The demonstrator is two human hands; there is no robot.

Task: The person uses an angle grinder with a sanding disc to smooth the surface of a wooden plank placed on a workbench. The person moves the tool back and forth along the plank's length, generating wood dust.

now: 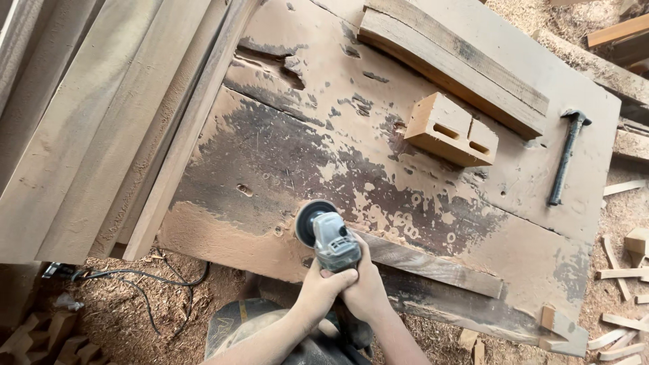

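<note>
- Grey metal marked the angle grinder (329, 238), which sat at lower centre of the frame with its dark disc (311, 221) turned toward the upper left, over a worn, dust-caked workbench (284, 155).
- The left hand (322, 290) and the right hand (366, 287) were both wrapped tight around the grinder's body, pressed against each other; the rear of the tool was hidden beneath them.
- A narrow wooden strip (433, 265) ran from under the hands toward the lower right; its near end was covered.
- A mortised wooden block (451, 130) lay at upper centre, well apart from the grinder.
- A dark hammer (566, 157) lay at the right.
- Planks (88, 128) leaned at the upper left, cut off by the frame edge.
- A black cable (135, 276) trailed over sawdust at the lower left; its ends could not be traced.
</note>
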